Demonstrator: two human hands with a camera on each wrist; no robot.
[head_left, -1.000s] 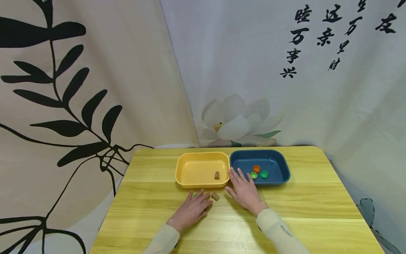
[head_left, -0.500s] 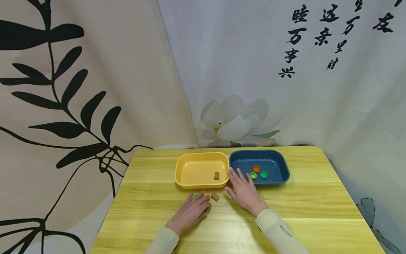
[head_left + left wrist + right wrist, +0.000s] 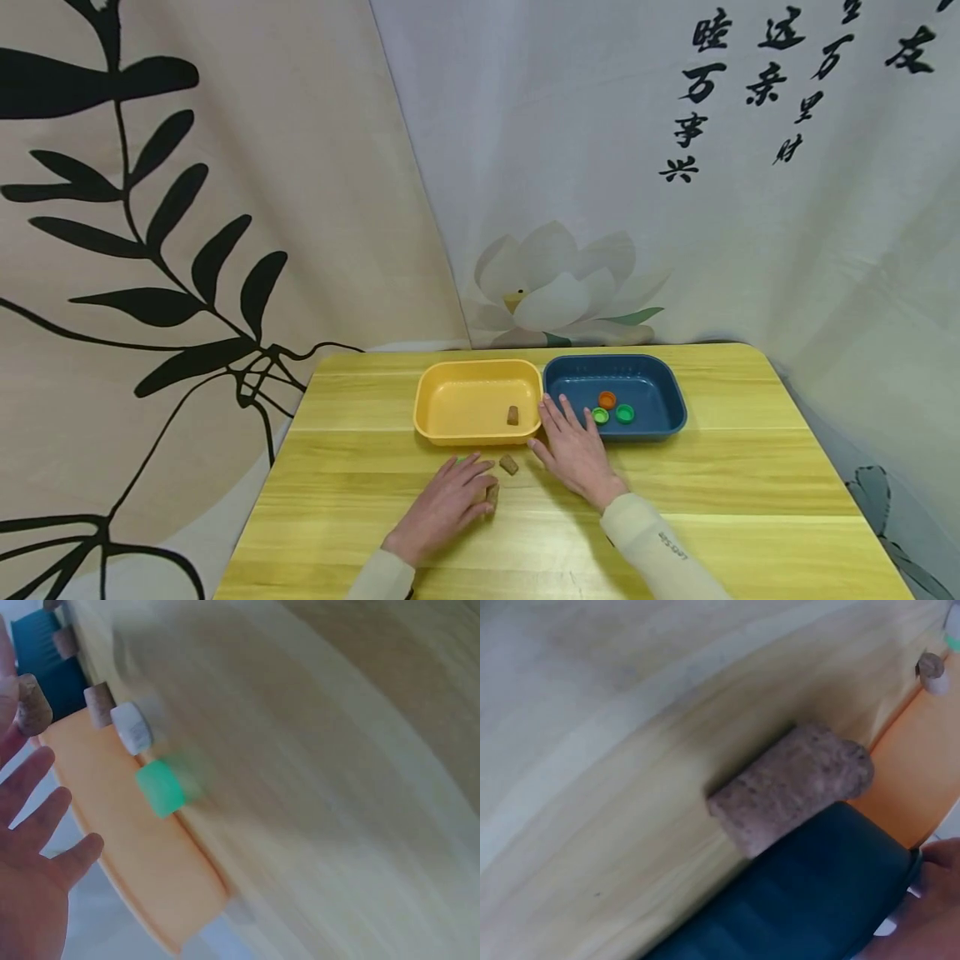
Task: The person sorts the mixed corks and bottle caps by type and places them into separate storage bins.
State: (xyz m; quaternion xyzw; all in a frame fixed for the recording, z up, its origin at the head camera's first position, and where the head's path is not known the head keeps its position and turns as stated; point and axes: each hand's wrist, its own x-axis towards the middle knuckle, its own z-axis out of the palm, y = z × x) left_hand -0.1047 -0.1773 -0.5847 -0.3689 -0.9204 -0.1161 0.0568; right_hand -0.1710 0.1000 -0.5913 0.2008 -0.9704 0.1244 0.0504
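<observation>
My left hand [image 3: 442, 510] is over the table in front of the yellow tray [image 3: 442, 433], pinching a brown cork [image 3: 492, 495] between thumb and index finger. In the left wrist view that cork [image 3: 34, 706] shows beside the fingertips, with the other fingers spread. A green cap [image 3: 160, 788] and a white cap [image 3: 132, 728] stand near the tray; in the head view my hand mostly hides them. My right hand [image 3: 577, 460] rests with straight fingers at the near left corner of the blue tray [image 3: 660, 427]. A large-looking cork [image 3: 780, 791] lies beside that tray in the right wrist view.
One cork [image 3: 513, 415] lies inside the yellow tray. Another cork [image 3: 508, 464] is on the table just in front of it. An orange cap [image 3: 607, 400], a light green cap [image 3: 600, 415] and a green cap [image 3: 625, 413] sit in the blue tray.
My left hand has shifted slightly toward the near left, and more of the cork between thumb and index finger is visible. My right hand has barely moved; the trays stay in place.
</observation>
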